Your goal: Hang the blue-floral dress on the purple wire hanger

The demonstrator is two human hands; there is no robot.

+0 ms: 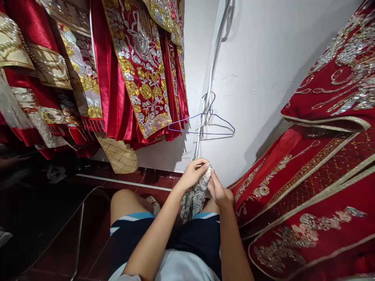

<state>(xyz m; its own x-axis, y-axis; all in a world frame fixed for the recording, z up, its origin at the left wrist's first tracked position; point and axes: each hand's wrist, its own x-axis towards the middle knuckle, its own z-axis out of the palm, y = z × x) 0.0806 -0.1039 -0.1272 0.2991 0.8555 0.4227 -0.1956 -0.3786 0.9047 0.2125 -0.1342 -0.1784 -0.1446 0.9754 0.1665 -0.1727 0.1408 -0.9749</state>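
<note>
A light patterned cloth [193,201] hangs down between my knees, its upper edge gathered at my fingers. My left hand [197,171] pinches that edge from the left, thumb and fingers closed on it. From the other side my right hand [216,187] grips the same edge, with its fingertips close to those of my left hand. What kind of garment or piece the cloth is, I cannot make out. Straight ahead, above both hands, a thin purple wire hanger [209,113] hangs with nothing on it.
Red embroidered garments [146,78] hang at the left, over a quilted gold panel [118,154]. More red beaded garments [307,168] hang close by my right arm. A white wall [254,58] with a metal rail stands ahead. A dark table [43,218] is at the left.
</note>
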